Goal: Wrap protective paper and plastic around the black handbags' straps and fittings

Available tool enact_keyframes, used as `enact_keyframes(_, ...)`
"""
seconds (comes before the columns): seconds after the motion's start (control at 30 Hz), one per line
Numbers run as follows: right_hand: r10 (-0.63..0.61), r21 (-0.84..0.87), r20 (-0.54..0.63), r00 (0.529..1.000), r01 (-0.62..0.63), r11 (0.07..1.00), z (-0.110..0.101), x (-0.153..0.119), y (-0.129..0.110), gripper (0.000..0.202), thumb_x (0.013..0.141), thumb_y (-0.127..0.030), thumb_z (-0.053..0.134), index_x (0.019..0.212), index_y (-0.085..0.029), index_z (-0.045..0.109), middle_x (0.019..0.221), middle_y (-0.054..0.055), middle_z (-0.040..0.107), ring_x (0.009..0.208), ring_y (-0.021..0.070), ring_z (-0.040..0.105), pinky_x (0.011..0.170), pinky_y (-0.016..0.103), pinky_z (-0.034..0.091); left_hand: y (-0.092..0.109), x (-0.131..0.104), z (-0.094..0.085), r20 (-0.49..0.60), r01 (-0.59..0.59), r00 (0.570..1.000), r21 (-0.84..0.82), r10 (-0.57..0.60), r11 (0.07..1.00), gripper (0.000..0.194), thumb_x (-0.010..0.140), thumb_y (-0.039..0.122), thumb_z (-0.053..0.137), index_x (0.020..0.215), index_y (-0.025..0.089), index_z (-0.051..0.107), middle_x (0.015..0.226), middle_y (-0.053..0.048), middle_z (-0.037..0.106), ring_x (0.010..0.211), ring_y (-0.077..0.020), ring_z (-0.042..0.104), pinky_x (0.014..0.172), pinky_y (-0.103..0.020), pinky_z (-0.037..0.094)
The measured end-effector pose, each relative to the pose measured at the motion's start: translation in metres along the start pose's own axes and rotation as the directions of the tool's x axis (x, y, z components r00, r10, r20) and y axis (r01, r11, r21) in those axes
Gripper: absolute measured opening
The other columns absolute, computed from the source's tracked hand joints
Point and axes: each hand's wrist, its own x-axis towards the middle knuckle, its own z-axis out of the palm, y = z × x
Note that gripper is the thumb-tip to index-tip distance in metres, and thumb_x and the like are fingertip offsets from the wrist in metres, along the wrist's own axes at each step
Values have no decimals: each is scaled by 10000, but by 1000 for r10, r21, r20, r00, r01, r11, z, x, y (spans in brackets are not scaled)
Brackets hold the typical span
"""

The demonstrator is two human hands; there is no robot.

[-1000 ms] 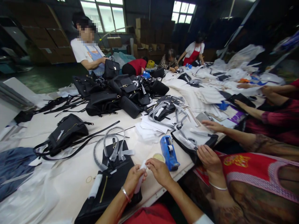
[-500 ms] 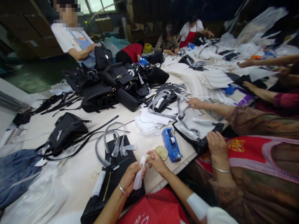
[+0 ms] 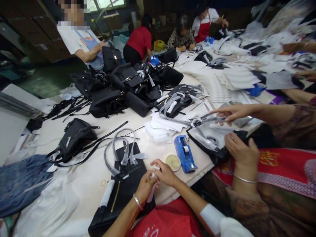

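A thin white wrapping strip (image 3: pixel 152 192) is held over the lower right of a black handbag (image 3: pixel 128 184). My left hand (image 3: pixel 146 185) is closed around the strip, and its lower end hangs below the fingers. Right beside it, my right hand (image 3: pixel 166 172) pinches the strip's upper end, the fingertips of both hands meeting. The bag lies flat, with a gold zip, plastic-wrapped handles (image 3: pixel 119 148) standing up behind, and a white wrapped piece (image 3: pixel 107 193) along its left side. Whether anything is inside the strip is hidden by my fingers.
A blue tape dispenser (image 3: pixel 185 154) and a round tin (image 3: pixel 172 163) stand right of my hands. Beyond lie white sheets (image 3: pixel 160 126), a pile of black bags (image 3: pixel 128 80) and another bag (image 3: pixel 77 138). A co-worker's hands (image 3: pixel 240 151) work on a bag at right.
My right hand has come in against my left, and both now close over the strip's upper part. The view has shifted slightly. The co-worker's far hand at right has moved over their bag.
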Motion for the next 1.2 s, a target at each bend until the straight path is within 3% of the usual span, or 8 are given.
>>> enact_keyframes(0.13, -109, -119, 107, 988, 122, 985, -8, 13, -3, 271, 755, -164, 513, 1004, -236, 595, 630, -69, 523, 533, 80, 451, 518, 186, 319, -2, 2, -2, -42, 23, 999, 10, -23, 1000, 291, 751, 394, 631, 902, 159, 551, 642, 2, 604, 509, -91, 523, 507, -203, 387)
enact_keyframes(0.23, -116, -47, 112, 987, 122, 991, -11, 12, 1, 217, 793, -194, 475, 949, -229, 622, 607, -61, 506, 531, 85, 434, 507, 187, 318, -1, -5, -5, -40, 79, 996, -27, -80, 996, 330, 733, 445, 638, 859, 151, 556, 673, -24, 628, 525, -105, 547, 516, -215, 402)
enact_keyframes(0.43, 44, 252, -90, 995, -20, 967, 11, -2, 21, 233, 818, -337, 487, 972, -188, 580, 612, -47, 480, 526, 98, 456, 482, 198, 379, 3, -33, -17, 88, 124, 989, -85, -117, 989, 387, 770, 501, 579, 869, 129, 616, 781, -78, 664, 629, -130, 587, 595, -237, 426)
enact_keyframes(0.6, 177, 398, -298, 938, -47, 916, 37, -24, 33, 388, 816, -426, 498, 1121, -188, 471, 740, -5, 549, 624, 137, 540, 558, 256, 467, 4, -37, -19, 77, 146, 988, -189, -134, 971, 364, 739, 467, 630, 843, 118, 643, 739, -74, 659, 627, -142, 581, 607, -253, 430)
enact_keyframes(0.73, 171, 326, -336, 926, -56, 944, 55, -51, 29, 337, 802, -376, 536, 1092, -211, 491, 1005, 75, 606, 882, 194, 596, 746, 323, 493, 4, -39, -19, 83, 110, 992, -208, -95, 972, 339, 751, 446, 626, 829, 118, 660, 734, -67, 657, 618, -132, 564, 604, -244, 420)
enact_keyframes(0.9, 176, 261, -317, 932, -93, 961, 80, -70, 19, 238, 875, -321, 419, 1093, -239, 467, 1064, 65, 613, 944, 197, 602, 812, 336, 480, 3, -44, -18, 74, 92, 994, -194, -79, 977, 352, 721, 442, 657, 864, 121, 679, 701, -55, 661, 585, -121, 544, 547, -221, 387)
enact_keyframes(1.07, 138, 20, -443, 886, -145, 989, 96, -66, 9, 242, 874, -225, 380, 1111, -224, 429, 1023, 62, 618, 949, 200, 595, 811, 323, 458, -1, -44, -21, 39, 115, 993, -196, -109, 974, 354, 687, 403, 689, 892, 114, 683, 689, -56, 675, 608, -148, 590, 578, -241, 416)
enact_keyframes(1.2, 29, -259, -492, 870, -177, 950, 105, -61, 1, 298, 888, -204, 353, 1174, -168, 427, 1056, 123, 595, 961, 235, 584, 808, 347, 451, -8, -36, -24, -92, 140, 983, -211, -162, 967, 326, 608, 346, 737, 824, 110, 678, 633, -37, 667, 543, -139, 580, 527, -238, 409)
